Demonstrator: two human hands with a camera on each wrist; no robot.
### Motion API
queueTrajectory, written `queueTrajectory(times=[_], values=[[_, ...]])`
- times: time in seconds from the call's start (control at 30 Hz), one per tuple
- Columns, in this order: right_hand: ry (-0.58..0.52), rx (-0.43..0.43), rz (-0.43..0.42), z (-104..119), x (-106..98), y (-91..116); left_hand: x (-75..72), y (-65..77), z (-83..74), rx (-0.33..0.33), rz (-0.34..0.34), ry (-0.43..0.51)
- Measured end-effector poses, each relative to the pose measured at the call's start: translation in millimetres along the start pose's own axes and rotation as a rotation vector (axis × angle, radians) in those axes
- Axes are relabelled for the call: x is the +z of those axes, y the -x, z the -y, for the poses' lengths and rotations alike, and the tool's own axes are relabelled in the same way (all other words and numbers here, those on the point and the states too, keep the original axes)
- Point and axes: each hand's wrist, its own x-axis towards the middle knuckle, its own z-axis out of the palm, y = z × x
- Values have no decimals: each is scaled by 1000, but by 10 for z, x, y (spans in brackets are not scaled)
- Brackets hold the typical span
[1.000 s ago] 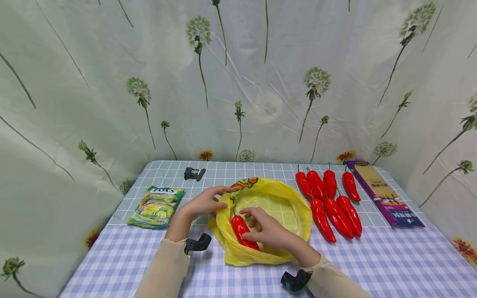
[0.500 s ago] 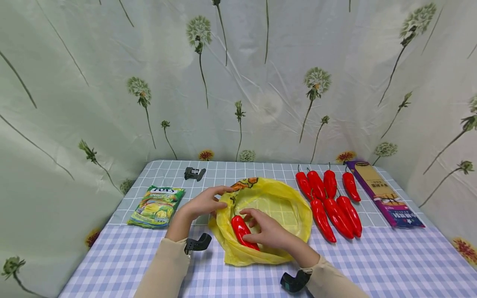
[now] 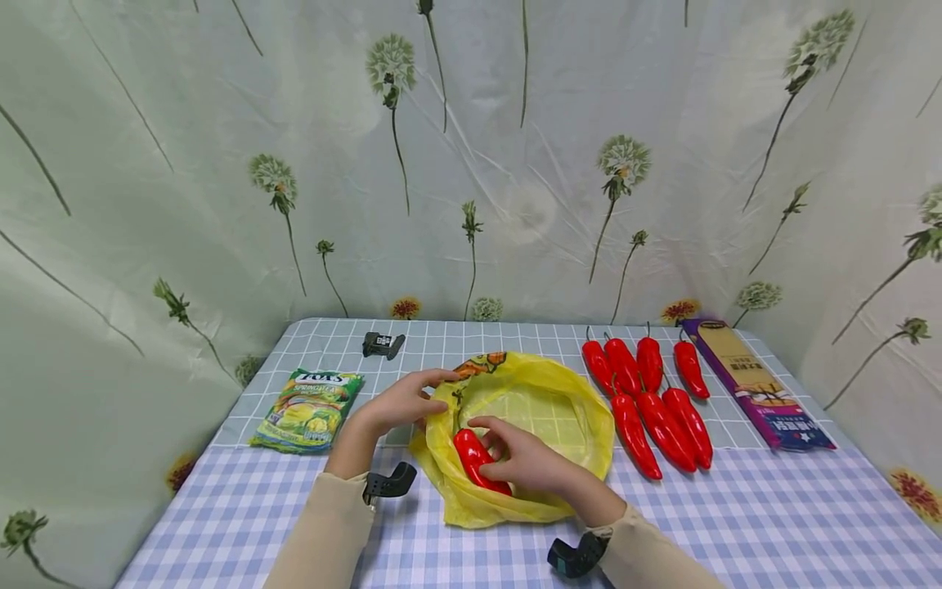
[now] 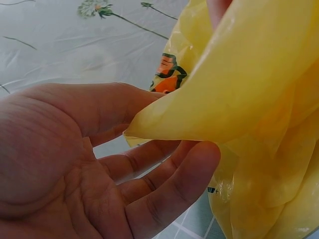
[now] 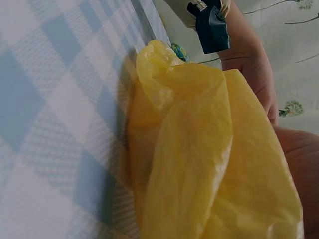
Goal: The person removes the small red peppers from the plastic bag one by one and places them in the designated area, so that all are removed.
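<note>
In the head view a yellow plastic bag (image 3: 596,409) lies with its mouth wide and facing up. My left hand (image 3: 397,402) holds the bag's left rim; in the left wrist view a fold of yellow film (image 4: 239,94) passes between thumb and fingers. Inside the bag, near its left front wall, is a glossy red chili pepper (image 3: 471,460). My right hand (image 3: 526,460) reaches in over the front rim and grips that pepper, thumb on the near side. From the right wrist the bag's outer wall (image 5: 184,149) covers the pepper and the fingertips.
Several red chili peppers (image 3: 666,425) lie grouped right of the bag. Beyond them is a purple and tan packet (image 3: 758,384). A green candy bag (image 3: 309,409) lies at the left, with a small black device (image 3: 383,344) behind. A checked cloth (image 3: 221,515) covers the table's front.
My right fingers have closed further on the pepper in the bag, and its stem, seen before, is now hard to make out. The left hand stays on the rim.
</note>
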Motion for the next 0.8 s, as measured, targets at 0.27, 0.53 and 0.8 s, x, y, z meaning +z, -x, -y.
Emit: queueTrajectory(times=[0.27,0.53,0.8], values=[[27,36,24,51,7,-20,-15,4,-29,16,5,-24],[-42,31,20,48,10,3,-17,8,-13,4,0,-11],[-121,16,6,-9,-44,42,-15,6,14,16,7,-1]])
